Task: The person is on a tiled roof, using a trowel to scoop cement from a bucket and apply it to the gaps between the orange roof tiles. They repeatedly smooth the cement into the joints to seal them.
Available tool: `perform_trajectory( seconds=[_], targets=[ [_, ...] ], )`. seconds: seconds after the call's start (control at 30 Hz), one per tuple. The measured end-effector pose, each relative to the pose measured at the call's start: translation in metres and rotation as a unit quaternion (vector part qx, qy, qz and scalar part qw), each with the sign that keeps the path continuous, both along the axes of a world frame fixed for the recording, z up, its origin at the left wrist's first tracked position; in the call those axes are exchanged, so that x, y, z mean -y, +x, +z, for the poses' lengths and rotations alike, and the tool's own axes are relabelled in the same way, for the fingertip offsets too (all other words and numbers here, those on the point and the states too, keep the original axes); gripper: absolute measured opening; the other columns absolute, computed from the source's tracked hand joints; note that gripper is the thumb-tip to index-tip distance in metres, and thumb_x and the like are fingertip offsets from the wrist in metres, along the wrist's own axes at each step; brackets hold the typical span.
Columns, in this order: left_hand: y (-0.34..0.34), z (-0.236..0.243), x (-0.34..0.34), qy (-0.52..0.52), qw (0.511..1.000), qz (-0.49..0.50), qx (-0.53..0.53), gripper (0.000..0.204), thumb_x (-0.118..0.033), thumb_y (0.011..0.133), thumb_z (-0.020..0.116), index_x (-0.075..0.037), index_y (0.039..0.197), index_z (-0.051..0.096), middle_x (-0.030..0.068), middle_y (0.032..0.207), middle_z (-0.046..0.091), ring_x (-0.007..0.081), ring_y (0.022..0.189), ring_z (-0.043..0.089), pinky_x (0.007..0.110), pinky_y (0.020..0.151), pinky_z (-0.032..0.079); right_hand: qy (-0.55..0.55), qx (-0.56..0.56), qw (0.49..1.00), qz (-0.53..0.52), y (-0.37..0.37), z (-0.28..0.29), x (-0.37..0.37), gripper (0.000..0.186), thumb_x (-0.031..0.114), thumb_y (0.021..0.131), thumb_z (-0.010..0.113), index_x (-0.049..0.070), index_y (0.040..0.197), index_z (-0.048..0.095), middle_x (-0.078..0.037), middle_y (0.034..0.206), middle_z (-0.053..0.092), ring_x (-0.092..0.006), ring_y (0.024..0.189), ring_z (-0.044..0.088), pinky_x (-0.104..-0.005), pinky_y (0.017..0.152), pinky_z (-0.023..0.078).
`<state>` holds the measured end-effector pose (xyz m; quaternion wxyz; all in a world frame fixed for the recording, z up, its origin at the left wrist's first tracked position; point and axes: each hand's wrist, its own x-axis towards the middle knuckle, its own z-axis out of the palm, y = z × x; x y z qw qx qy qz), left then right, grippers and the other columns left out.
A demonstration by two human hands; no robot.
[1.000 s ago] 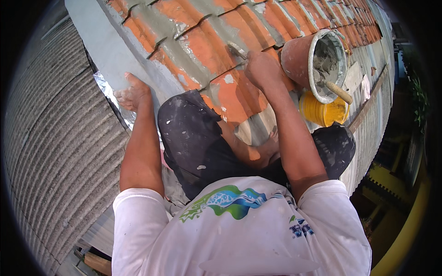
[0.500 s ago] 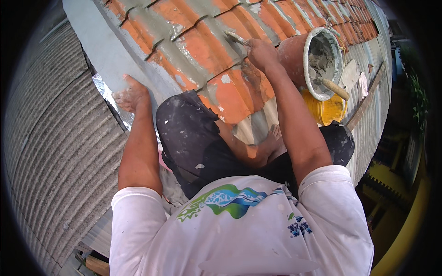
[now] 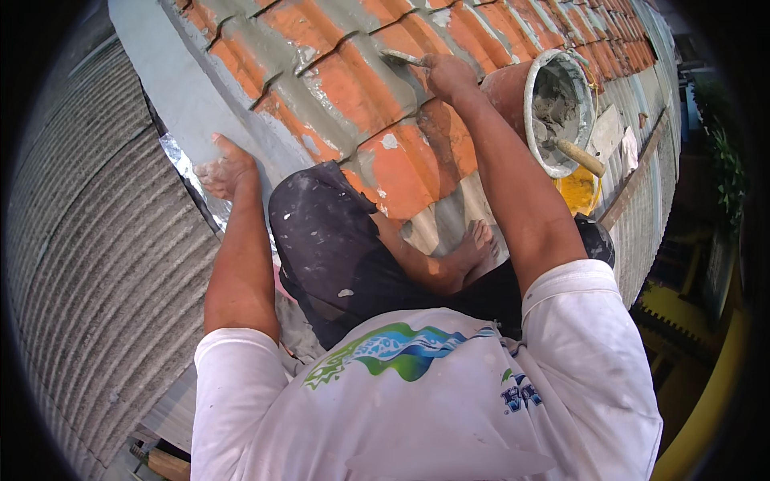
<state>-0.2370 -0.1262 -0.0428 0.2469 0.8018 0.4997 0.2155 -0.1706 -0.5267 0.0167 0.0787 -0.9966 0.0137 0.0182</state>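
My right hand [image 3: 451, 78] is closed around a narrow, mortar-smeared hand tool [image 3: 403, 58]. The tool's grey end lies against the orange roof tiles [image 3: 353, 84], along a band of wet grey mortar; its exact kind is hard to make out. My left hand [image 3: 228, 167], whitened with dried mortar, rests with fingers stretched out on the smooth grey ledge [image 3: 180, 92] beside the tiles. Right of my right forearm a reddish bucket [image 3: 507, 92] of grey mortar [image 3: 559, 108] lies tipped toward me. A wooden-handled tool [image 3: 581, 158] sticks out over its rim.
Corrugated grey roofing [image 3: 104, 272] spreads at the left, with a strip of silver foil [image 3: 181, 158] along the ledge. A yellow bucket [image 3: 579, 192] stands below the mortar bucket. A wooden strip [image 3: 636, 183] runs along the right-hand sheets, near the roof's edge. My bare foot [image 3: 478, 247] is below the tiles.
My right hand has shifted slightly up and left, carrying the tool along the mortar band. My left hand stays on the ledge.
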Motion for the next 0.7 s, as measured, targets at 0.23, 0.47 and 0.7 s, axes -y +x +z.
perform_trajectory(
  seconds=[0.23,0.47,0.7],
  targets=[
    [0.000,-0.002,-0.003,-0.002,1.000,-0.007,-0.020,0.101,-0.077,0.095,0.052,0.012,0.144,0.046,0.0330,0.136,0.059,0.0460,0.132,0.057,0.052,0.116,0.041,-0.003,-0.112,0.994,-0.007,-0.081,0.012,0.003,0.028,0.020,0.096,0.059,0.011,0.114,0.080,-0.022,0.109,0.078,-0.0419,0.104,0.074,-0.0540,0.093,0.057],
    [0.000,0.003,0.000,-0.012,1.000,-0.005,-0.020,0.103,-0.077,0.096,0.051,0.013,0.145,0.046,0.0334,0.136,0.059,0.0462,0.134,0.057,0.051,0.116,0.041,0.047,-0.056,0.996,-0.050,-0.139,0.017,-0.034,0.027,0.023,0.095,0.061,0.002,0.102,0.077,-0.026,0.097,0.076,-0.0455,0.098,0.073,-0.0568,0.090,0.055],
    [0.001,0.006,0.002,-0.014,1.000,-0.007,-0.021,0.105,-0.077,0.096,0.049,0.014,0.148,0.044,0.0339,0.138,0.059,0.0461,0.136,0.055,0.051,0.116,0.042,0.195,-0.078,0.963,-0.171,-0.119,-0.010,-0.010,0.032,0.023,0.091,0.061,-0.001,0.102,0.078,-0.030,0.103,0.075,-0.0458,0.101,0.074,-0.0544,0.092,0.055]
  ],
)
